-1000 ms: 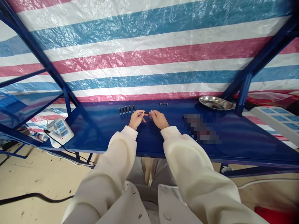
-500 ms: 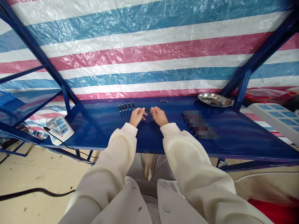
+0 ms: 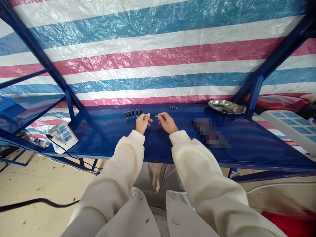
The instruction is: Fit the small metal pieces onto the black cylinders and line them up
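A slim black rod [image 3: 152, 116] with a lighter, silvery right end lies level between my two hands above the blue table. My left hand [image 3: 142, 123] pinches its left end between thumb and fingers. At the silvery end, the thumb and fingers of my right hand [image 3: 167, 122] are closed. Just beyond my left hand stands a row of several short black cylinders [image 3: 133, 113] with pale silvery ends; my hand partly covers the rightmost one. Farther back, past my right hand, sits a small cluster of shiny metal pieces [image 3: 172, 108], too small to name.
A shallow steel dish [image 3: 217, 106] rests at the table's back right. In front of it is a blurred-out dark flat object [image 3: 209, 133]. White power strips [image 3: 64, 137] flank the blue table [image 3: 106, 131], with a cable hanging from the left one. Striped sheeting [image 3: 153, 56] hangs behind.
My hands have moved slightly apart, the left one shifting a little left. More of the black rod and its silvery end now shows between them.
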The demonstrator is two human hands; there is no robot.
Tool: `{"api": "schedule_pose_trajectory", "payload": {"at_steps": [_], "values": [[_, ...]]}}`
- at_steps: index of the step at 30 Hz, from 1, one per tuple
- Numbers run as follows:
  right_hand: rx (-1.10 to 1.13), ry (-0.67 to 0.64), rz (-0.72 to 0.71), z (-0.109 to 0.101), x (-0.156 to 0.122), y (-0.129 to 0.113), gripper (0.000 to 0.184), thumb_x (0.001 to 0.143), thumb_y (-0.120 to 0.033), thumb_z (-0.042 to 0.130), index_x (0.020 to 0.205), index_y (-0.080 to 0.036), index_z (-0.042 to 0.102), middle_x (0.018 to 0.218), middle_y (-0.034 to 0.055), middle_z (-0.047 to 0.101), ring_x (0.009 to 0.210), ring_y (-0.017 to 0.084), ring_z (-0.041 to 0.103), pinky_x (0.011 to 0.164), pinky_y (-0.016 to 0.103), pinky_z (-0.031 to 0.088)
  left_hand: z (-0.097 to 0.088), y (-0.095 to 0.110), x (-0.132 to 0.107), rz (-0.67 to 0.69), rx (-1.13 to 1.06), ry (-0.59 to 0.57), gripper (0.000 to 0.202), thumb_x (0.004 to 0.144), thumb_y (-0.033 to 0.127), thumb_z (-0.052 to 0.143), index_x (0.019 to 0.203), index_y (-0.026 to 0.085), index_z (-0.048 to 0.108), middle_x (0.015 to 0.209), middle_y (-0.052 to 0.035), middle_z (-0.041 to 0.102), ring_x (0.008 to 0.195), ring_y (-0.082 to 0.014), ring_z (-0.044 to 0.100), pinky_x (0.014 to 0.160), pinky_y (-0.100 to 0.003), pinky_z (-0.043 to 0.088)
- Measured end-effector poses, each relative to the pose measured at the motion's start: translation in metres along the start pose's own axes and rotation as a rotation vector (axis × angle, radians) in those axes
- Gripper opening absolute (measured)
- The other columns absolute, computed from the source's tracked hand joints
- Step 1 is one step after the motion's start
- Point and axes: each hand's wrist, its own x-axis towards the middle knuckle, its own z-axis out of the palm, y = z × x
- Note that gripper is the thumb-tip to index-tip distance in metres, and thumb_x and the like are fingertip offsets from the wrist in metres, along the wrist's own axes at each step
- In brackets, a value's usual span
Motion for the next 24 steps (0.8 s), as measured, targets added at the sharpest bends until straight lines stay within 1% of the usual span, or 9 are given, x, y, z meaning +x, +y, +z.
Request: {"api": "schedule_pose_trajectory", "payload": {"at_steps": [3, 7, 10, 12, 14, 16, 19, 24], "values": [[-0.072, -0.028, -0.043, 0.001, 0.001, 0.004, 0.023, 0.083, -0.039, 0.050, 0.091, -0.019, 0.058, 0.080, 0.0043, 0.062, 0.063, 0.014, 0.056, 0.063, 0.030, 0.048, 0.000, 0.002, -0.002, 0.010, 0.013, -0.004, 0.032, 0.081, 0.044, 0.059, 0.071, 0.014, 0.055, 0.058, -0.0001, 0.064, 0.037, -0.0053, 0.048, 0.043, -0.019, 0.039], [-0.284, -0.059, -0.127, 0.000, 0.001, 0.013, 0.015, 0.081, -0.025, 0.051, 0.088, -0.019, 0.062, 0.086, 0.0073, 0.062, 0.077, 0.019, 0.058, 0.074, 0.034, 0.048, -0.001, 0.003, -0.002, 0.022, 0.028, 0.037, 0.028, 0.082, 0.039, 0.058, 0.071, 0.014, 0.054, 0.059, 0.0003, 0.062, 0.037, -0.0052, 0.048, 0.043, -0.019, 0.039], [-0.451, -0.036, -0.089, -0.002, 0.001, 0.021, 0.012, 0.077, -0.019, 0.053, 0.082, -0.018, 0.064, 0.087, 0.0092, 0.060, 0.083, 0.022, 0.056, 0.078, 0.037, 0.048, -0.002, 0.003, -0.001, 0.023, 0.024, 0.098, 0.024, 0.083, 0.035, 0.057, 0.073, 0.014, 0.054, 0.059, 0.0015, 0.061, 0.036, -0.0051, 0.048, 0.041, -0.019, 0.039], [-0.507, 0.038, -0.037, -0.003, 0.001, 0.024, 0.011, 0.077, -0.019, 0.054, 0.079, -0.018, 0.065, 0.088, 0.0104, 0.058, 0.083, 0.024, 0.055, 0.078, 0.039, 0.047, -0.002, 0.004, -0.001, 0.012, 0.020, 0.119, 0.020, 0.082, 0.033, 0.058, 0.075, 0.014, 0.055, 0.059, 0.0021, 0.060, 0.037, -0.0050, 0.048, 0.040, -0.019, 0.039], [-0.497, 0.118, -0.019, -0.004, 0.001, 0.024, 0.013, 0.078, -0.021, 0.052, 0.081, -0.017, 0.065, 0.085, 0.0105, 0.057, 0.081, 0.023, 0.054, 0.077, 0.039, 0.048, -0.002, 0.004, -0.001, -0.003, 0.024, 0.113, 0.018, 0.080, 0.030, 0.060, 0.075, 0.014, 0.055, 0.059, 0.0023, 0.060, 0.037, -0.0050, 0.048, 0.040, -0.018, 0.040], [-0.436, 0.148, -0.053, -0.003, 0.002, 0.020, 0.017, 0.081, -0.024, 0.050, 0.084, -0.017, 0.065, 0.083, 0.0095, 0.057, 0.078, 0.022, 0.054, 0.076, 0.038, 0.048, -0.002, 0.005, -0.001, -0.007, 0.035, 0.088, 0.016, 0.078, 0.028, 0.063, 0.075, 0.014, 0.055, 0.058, 0.0022, 0.060, 0.038, -0.0050, 0.048, 0.040, -0.018, 0.040], [-0.318, 0.100, -0.131, -0.002, 0.002, 0.011, 0.021, 0.084, -0.031, 0.049, 0.084, -0.018, 0.066, 0.080, 0.0074, 0.058, 0.072, 0.019, 0.053, 0.074, 0.036, 0.048, -0.001, 0.004, -0.002, 0.006, 0.037, 0.027, 0.018, 0.075, 0.027, 0.067, 0.074, 0.013, 0.056, 0.058, 0.0018, 0.060, 0.040, -0.0055, 0.049, 0.040, -0.018, 0.040], [-0.158, -0.004, -0.188, 0.001, 0.002, 0.004, 0.030, 0.085, -0.044, 0.051, 0.091, -0.021, 0.069, 0.082, 0.0062, 0.059, 0.069, 0.017, 0.052, 0.068, 0.035, 0.048, 0.001, -0.001, -0.002, 0.049, -0.058, -0.140, 0.029, 0.071, 0.038, 0.071, 0.075, 0.013, 0.057, 0.059, 0.0016, 0.060, 0.043, -0.0061, 0.051, 0.042, -0.019, 0.044]]}}
